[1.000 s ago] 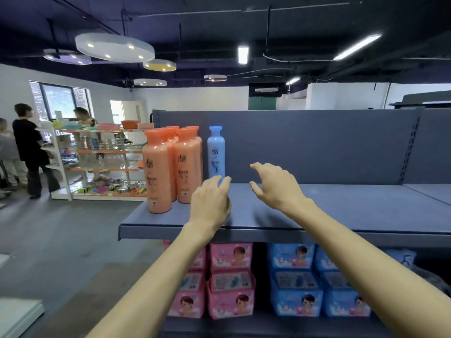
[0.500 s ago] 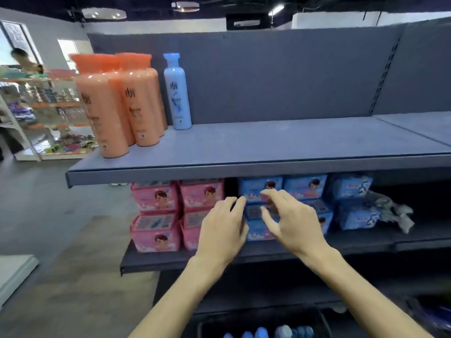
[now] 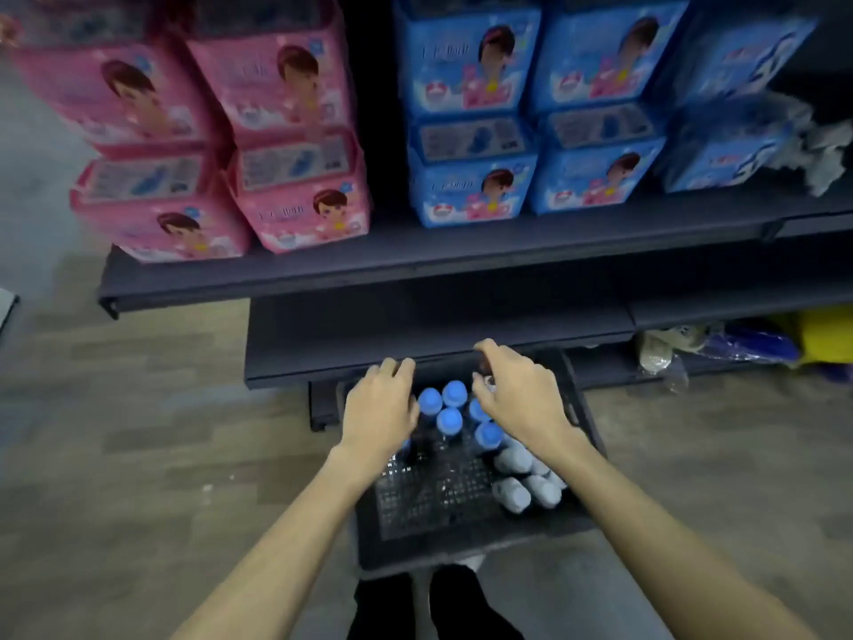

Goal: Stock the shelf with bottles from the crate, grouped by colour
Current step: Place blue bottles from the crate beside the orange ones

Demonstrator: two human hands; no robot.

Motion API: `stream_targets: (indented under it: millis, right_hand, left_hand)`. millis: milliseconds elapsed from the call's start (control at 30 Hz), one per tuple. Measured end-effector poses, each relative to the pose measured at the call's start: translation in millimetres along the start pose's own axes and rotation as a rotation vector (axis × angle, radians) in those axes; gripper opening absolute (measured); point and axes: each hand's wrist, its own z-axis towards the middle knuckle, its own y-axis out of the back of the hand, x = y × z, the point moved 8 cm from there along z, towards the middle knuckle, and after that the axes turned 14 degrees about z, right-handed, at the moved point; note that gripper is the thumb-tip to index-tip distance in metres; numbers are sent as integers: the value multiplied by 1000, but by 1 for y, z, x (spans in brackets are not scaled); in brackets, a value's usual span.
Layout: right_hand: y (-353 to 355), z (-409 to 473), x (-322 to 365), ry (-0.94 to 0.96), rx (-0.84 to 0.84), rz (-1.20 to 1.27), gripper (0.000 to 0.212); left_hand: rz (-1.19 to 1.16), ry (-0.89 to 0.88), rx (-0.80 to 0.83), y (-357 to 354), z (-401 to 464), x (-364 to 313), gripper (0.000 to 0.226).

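Hands over the crate [image 3: 466,545] now, a black plastic one with a mesh floor, sitting on the wood-look floor [image 3: 152,455] with its far end tucked under the lowest shelf lip [image 3: 415,358]. That lip overhangs the crate's back edge, and both hands sit just in front of it.

Blue-capped bottles [image 3: 450,420] stand upright in a tight cluster at the far end, long axes vertical, round caps facing the camera. Pale grey-blue bottles [image 3: 524,478] are packed along the right wall, caps tilted up and toward the near right.

Left hand [image 3: 381,415] is palm down at the cluster's left edge, fingers [image 3: 397,369] loosely curled and reaching forward; whether they touch a bottle I cannot tell. Right hand [image 3: 519,397] arches over the cluster's right side, fingers [image 3: 491,351] bent and spread, thumb down among the caps, nothing visibly gripped.

Above, the dark metal shelf [image 3: 415,258] carries soft, glossy pink packs [image 3: 240,145] on the left and blue packs [image 3: 531,131] on the right, stacked two high. A crumpled grey cloth [image 3: 826,145] lies at the far right. Low on the right, bagged items [image 3: 738,348] in clear plastic, blue and yellow, are blurred.
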Motion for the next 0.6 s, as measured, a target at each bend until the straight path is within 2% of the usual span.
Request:
stream_targets:
  millis: [233,367,600]
  right_hand:
    - [-128,-27,-66,-159,226,-2,41]
    - [-190,-28,-76,-133,343,-60,48]
    - [-299,-7,-80,-109,444,49,55]
  left_hand:
    - [-5,68,352,-148,-42,9,47]
    - [-95,127,424,-199,-62,13,45]
    - [-159,142,490,-270,-68,16,45]
